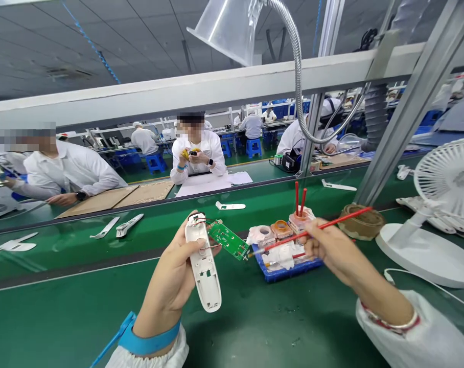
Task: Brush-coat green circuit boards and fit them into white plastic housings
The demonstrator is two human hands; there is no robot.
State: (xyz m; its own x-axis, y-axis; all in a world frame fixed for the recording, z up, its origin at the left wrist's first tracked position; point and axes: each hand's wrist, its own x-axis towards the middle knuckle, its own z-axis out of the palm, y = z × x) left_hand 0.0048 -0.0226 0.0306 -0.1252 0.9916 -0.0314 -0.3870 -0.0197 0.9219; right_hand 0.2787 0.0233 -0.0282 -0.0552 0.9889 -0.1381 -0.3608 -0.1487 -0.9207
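Note:
My left hand (174, 273) is closed round a long white plastic housing (206, 278), tilted with its hollow inner side toward me. Thin wires run from the housing to a green circuit board (229, 240), which sticks out to its right. In my right hand (327, 250) is a thin red paintbrush (285, 241), pinched between the fingers. The brush tip points left and lies at the board's right end; whether it touches cannot be made out. Beneath the brush, a blue tray (289, 275) holds small jars (281, 228), white tissue and more red-handled brushes.
A white fan (427, 240) and a brown tape roll (360, 222) stand at the right. White plastic parts (130, 225) lie along the green conveyor (170, 230) ahead. A lamp (232, 28) on a bendable neck hangs above. Co-workers (197, 153) sit across the line.

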